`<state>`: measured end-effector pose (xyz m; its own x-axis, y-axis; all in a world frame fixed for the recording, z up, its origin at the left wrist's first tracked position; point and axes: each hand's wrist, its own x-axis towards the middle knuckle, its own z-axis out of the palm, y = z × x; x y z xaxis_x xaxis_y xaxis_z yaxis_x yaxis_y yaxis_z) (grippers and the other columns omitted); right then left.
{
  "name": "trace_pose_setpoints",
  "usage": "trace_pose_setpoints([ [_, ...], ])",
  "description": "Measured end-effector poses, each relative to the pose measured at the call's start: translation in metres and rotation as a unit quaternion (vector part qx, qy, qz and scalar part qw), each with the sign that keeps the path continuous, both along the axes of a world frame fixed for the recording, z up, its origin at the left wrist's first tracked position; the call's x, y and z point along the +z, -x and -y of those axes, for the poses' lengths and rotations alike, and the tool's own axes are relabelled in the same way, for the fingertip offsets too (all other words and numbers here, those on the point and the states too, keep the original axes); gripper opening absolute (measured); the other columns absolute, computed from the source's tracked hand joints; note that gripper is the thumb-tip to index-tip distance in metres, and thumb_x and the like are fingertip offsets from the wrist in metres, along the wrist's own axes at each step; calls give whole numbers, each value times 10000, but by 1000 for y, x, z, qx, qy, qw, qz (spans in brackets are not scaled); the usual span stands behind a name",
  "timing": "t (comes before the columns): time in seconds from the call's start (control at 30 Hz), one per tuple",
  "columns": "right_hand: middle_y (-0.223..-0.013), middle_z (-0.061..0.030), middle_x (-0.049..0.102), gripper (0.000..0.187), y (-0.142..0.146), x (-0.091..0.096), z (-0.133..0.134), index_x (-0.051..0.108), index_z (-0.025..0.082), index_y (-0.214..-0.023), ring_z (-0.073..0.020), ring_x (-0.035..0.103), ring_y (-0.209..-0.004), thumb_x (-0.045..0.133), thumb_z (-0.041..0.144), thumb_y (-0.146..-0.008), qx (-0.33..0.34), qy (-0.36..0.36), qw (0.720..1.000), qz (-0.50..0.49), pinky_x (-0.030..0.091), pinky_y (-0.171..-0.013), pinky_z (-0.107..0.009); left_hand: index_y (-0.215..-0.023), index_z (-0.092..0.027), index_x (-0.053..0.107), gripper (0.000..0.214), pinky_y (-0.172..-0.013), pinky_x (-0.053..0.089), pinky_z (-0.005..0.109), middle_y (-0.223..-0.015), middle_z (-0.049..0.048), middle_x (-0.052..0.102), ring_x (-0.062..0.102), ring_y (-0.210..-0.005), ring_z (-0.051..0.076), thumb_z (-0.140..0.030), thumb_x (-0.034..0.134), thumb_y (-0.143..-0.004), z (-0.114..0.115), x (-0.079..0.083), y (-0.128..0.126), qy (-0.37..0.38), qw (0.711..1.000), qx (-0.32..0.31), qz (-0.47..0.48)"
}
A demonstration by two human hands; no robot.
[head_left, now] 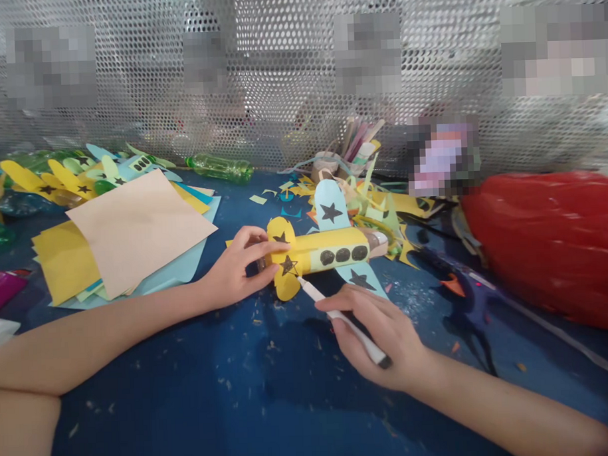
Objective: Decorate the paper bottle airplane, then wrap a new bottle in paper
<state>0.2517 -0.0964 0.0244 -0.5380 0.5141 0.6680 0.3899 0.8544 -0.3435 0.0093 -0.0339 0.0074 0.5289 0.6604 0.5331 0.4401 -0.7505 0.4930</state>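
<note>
A paper airplane (pixel 329 250) lies on the blue table (pixel 240 390); it has a yellow body, light blue wings and black stars and dots. My left hand (pixel 236 270) pinches its yellow tail end, fingers closed on it. My right hand (pixel 382 338) grips a white marker (pixel 337 316), with the tip touching the star on the lower tail fin.
A stack of tan, yellow and light blue paper (pixel 135 234) lies at the left. More finished paper planes (pixel 67 176) and a green plastic bottle (pixel 219 168) sit behind it. Paper scraps (pixel 378 205) litter the middle back. A red plastic bag (pixel 548 239) fills the right. A perforated metal screen (pixel 279 76) closes the back.
</note>
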Motion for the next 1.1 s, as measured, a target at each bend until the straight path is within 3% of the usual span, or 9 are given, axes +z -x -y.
trace_pose_setpoints([
  [0.6, -763, -28, 610, 261, 1, -2, -2, 521, 197, -1064, -161, 552, -654, 454, 53, -856, -14, 13, 1000, 20, 483, -574, -300, -1224, -264, 564, 300, -855, 537, 354, -1117, 63, 448, 541, -998, 183, -245, 553, -924, -1, -2, 0, -12, 1000, -5, 11],
  [1.1, -755, -30, 612, 251, 2, -1, -2, 523, 198, -1049, -161, 553, -634, 447, 56, -857, 0, 11, 1000, 22, 481, -552, -297, -1214, -261, 575, 304, -906, 525, 365, -1110, 61, 441, 533, -1021, 181, -232, 571, -911, -1, -2, 0, -6, 1000, -3, 11],
])
